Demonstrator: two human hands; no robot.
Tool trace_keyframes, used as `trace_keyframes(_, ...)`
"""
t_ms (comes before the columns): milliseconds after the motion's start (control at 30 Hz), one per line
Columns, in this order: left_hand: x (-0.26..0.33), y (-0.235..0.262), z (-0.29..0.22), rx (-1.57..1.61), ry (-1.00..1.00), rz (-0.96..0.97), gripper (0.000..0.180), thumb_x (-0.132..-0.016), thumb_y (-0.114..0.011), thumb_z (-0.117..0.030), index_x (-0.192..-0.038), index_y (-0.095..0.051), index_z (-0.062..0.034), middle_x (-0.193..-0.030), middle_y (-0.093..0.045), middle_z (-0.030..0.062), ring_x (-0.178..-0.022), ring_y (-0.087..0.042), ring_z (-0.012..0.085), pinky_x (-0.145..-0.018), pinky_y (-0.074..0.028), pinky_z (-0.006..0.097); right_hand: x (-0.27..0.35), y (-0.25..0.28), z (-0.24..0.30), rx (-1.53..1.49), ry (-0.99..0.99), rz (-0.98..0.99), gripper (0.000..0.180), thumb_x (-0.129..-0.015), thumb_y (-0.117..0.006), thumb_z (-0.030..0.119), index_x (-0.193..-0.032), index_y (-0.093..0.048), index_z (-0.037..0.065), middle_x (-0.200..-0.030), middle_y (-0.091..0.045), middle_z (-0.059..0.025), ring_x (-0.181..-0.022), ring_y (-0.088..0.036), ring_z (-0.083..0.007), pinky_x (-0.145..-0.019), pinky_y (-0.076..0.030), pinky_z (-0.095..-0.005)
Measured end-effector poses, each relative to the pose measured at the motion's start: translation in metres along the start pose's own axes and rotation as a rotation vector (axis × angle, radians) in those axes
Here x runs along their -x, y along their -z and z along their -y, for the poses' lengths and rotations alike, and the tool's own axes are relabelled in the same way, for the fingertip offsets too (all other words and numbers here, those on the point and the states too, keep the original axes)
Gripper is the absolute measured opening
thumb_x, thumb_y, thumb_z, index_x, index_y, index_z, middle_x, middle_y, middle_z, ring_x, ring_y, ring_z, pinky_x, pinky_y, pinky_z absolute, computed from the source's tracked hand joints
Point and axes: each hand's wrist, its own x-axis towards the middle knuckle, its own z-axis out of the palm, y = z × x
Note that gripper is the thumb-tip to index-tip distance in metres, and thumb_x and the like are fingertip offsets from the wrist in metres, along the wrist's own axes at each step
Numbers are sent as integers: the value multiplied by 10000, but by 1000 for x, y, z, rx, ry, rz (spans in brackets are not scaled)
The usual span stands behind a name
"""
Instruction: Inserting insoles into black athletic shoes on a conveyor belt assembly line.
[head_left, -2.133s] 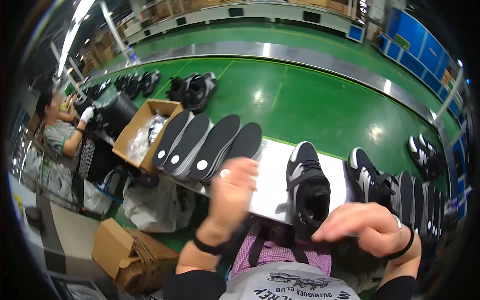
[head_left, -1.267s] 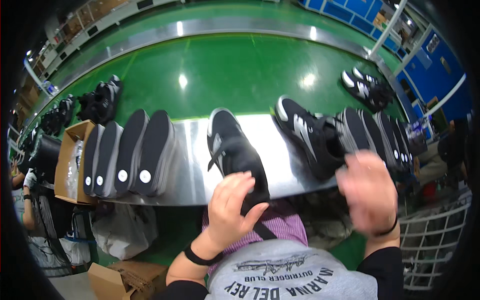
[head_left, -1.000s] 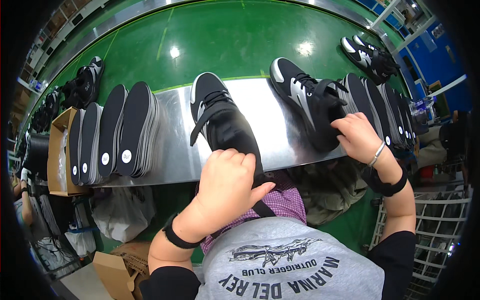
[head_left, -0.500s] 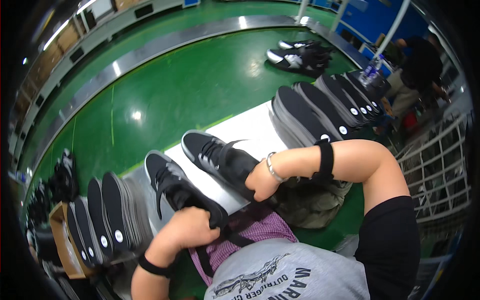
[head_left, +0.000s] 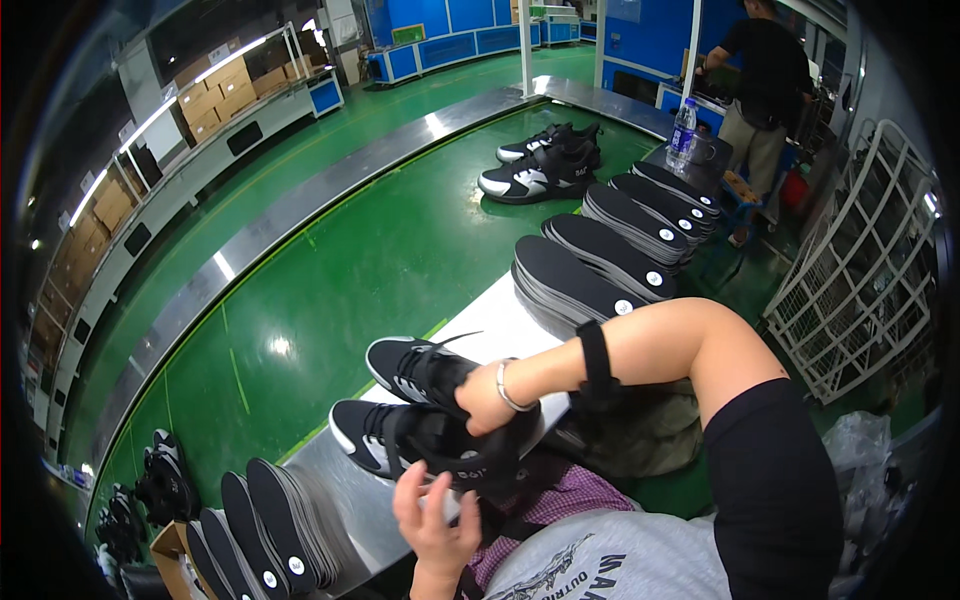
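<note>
A pair of black sneakers with silver-grey toe edges stands side by side on the pale bench top [head_left: 484, 335]. My right hand [head_left: 490, 398], with a bracelet at its wrist, is closed at the opening of the far sneaker [head_left: 408, 366]; its fingertips are partly hidden in the dark collar. The near sneaker [head_left: 368, 432] lies right beside it, strap across its top. By that sneaker's heel my left hand [head_left: 436, 512] is raised with fingers spread, holding nothing; whether a fingertip brushes the heel I cannot tell.
Stacked black insoles [head_left: 578, 275] line the bench's far right. More insole stacks [head_left: 285, 520] stand at its near left, beside a cardboard box [head_left: 178, 560]. Other sneakers [head_left: 540, 170] sit on the green surface beyond. A water bottle [head_left: 682, 130], a wire rack [head_left: 850, 270] and a co-worker [head_left: 765, 75] are at the right.
The sneakers, formerly apart, now stand close together. My left hand has let go of the near sneaker's heel and opened. The view has tilted up, showing more of the room.
</note>
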Motion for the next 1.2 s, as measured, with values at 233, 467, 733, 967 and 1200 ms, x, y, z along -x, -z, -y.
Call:
trace_keyframes(233,47,-1,60,-343,353,6,382,-717,-576,-104,-1057,-465,28,-1187,-400,211,-1072,-400,348,-905,-326,403,-98,107,9,55,-90,-340,406,-707,-541,343,-966,-620,41,-979,-608,-130,-949,-566,-290,-850,-344,-541)
trace_keyframes(467,75,-11,83,-215,632,81,448,-807,-517,-111,-1197,-371,56,-1145,-480,217,-1028,-515,258,-876,-405,327,-79,87,2,77,82,-404,388,-729,-528,410,-871,-629,63,-843,-614,-129,-875,-575,-279,-810,-352,-474)
trace_keyframes(733,78,-9,87,-319,570,141,429,-843,-498,-197,-1180,-397,49,-1078,-544,197,-999,-530,288,-859,-406,333,32,18,-57,88,54,-144,410,-781,-492,382,-1036,-551,65,-927,-604,-110,-910,-559,-262,-776,-407,-376)
trace_keyframes(967,65,-8,72,-315,635,107,439,-838,-501,-209,-1183,-399,43,-1103,-516,220,-1007,-518,303,-871,-398,340,77,10,-94,-15,-89,-303,393,-799,-491,383,-1010,-558,59,-891,-604,-146,-872,-566,-292,-754,-432,-379)
trace_keyframes(1200,49,-15,64,-357,478,-68,259,-728,-537,-105,-927,-523,61,-1076,-489,214,-999,-453,356,-881,-338,415,82,19,-147,52,-318,-489,316,-732,-521,343,-900,-618,94,-902,-611,-119,-883,-569,-284,-754,-443,-380)
